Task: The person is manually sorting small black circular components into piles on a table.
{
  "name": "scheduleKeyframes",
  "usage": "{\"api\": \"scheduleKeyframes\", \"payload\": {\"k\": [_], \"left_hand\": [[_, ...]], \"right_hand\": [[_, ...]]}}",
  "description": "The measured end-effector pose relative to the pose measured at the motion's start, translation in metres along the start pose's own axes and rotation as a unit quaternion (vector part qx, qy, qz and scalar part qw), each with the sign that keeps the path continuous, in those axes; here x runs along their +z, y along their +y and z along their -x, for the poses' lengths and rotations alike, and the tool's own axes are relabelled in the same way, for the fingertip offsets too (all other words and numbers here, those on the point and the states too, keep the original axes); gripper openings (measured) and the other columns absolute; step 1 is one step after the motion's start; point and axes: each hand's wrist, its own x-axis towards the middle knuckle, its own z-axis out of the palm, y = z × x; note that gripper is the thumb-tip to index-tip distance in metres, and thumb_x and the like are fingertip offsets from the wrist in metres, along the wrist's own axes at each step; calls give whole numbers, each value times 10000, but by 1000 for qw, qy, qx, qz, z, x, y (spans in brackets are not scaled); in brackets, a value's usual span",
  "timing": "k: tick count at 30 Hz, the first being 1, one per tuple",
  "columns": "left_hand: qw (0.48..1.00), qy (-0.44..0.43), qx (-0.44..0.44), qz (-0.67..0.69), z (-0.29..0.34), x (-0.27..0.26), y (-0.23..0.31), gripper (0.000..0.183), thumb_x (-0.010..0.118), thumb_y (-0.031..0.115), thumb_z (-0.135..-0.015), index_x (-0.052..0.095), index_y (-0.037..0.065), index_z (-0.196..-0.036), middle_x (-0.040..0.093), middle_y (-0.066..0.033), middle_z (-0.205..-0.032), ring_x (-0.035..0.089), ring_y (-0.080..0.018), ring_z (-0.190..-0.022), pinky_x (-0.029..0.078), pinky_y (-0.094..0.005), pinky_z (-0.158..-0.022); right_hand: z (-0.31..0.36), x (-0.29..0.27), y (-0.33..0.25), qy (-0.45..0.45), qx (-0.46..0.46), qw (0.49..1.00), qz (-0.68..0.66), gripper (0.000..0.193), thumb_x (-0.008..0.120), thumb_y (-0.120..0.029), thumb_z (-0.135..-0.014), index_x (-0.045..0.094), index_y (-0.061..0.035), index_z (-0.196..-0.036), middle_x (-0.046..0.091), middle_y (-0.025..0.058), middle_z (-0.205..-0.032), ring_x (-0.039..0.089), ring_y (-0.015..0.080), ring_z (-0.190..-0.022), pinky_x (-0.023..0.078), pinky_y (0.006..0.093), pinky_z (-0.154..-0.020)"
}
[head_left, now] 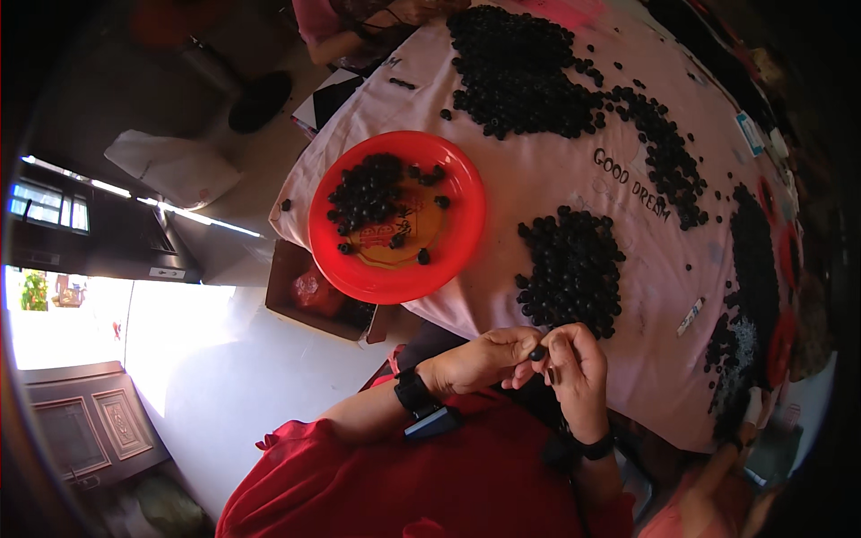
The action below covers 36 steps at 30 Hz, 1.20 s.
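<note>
Red plate [466, 202] of black pieces [368, 188] lies beyond and left of the fingers [517, 337]; left hand [484, 360] pinches, nearly closed, a small black piece [537, 353]; black pile [574, 269] lies just beyond the fingers; right hand [583, 377] pinches the same piece, fingers curled.

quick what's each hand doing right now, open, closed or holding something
Left hand: closed, fingertips pinching a small black piece.
Right hand: fingers curled in at the same piece; whether they grip it cannot be told.
</note>
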Motion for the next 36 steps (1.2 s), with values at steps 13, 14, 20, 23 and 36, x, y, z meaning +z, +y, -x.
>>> {"api": "scheduleKeyframes", "payload": {"k": [13,14,20,23,36], "left_hand": [[999,-12,0,30,-1,-5,-5,341,511,424,-1035,603,96,-1049,557,30,-794,518,-77,-706,391,-218,-629],[1000,-12,1,29,-1,-6,-6,341,511,424,-1035,603,96,-1049,557,30,-794,518,-77,-706,391,-218,-629],[998,33,31,40,-3,-8,-6,321,518,393,-1038,596,85,-1080,568,24,-844,540,-85,-749,410,-224,-636],[986,103,112,63,2,-4,12,277,514,324,-1049,593,70,-1125,582,-2,-894,549,-118,-769,432,-252,-665],[941,261,208,-51,20,-2,59,422,513,277,-1061,508,-5,-1374,602,16,-997,614,-124,-863,502,-273,-733]], "right_hand": [[1,0,-1,-32,-43,998,39,95,551,-90,-1029,508,-11,-999,608,54,-803,671,128,-664,533,226,-595],[1,0,-2,-32,-44,998,40,95,551,-90,-1029,508,-11,-999,608,54,-803,671,128,-664,533,226,-595],[5,6,5,-24,-30,999,11,143,587,-57,-995,540,5,-1116,587,20,-785,627,67,-697,532,222,-601],[6,-2,9,15,-3,999,51,341,602,-81,-985,530,-13,-1312,480,-35,-734,441,25,-601,406,191,-534],[-1,-21,30,59,-31,996,55,216,529,-65,-1024,597,-20,-1224,508,-35,-771,434,14,-628,387,174,-547]]}}
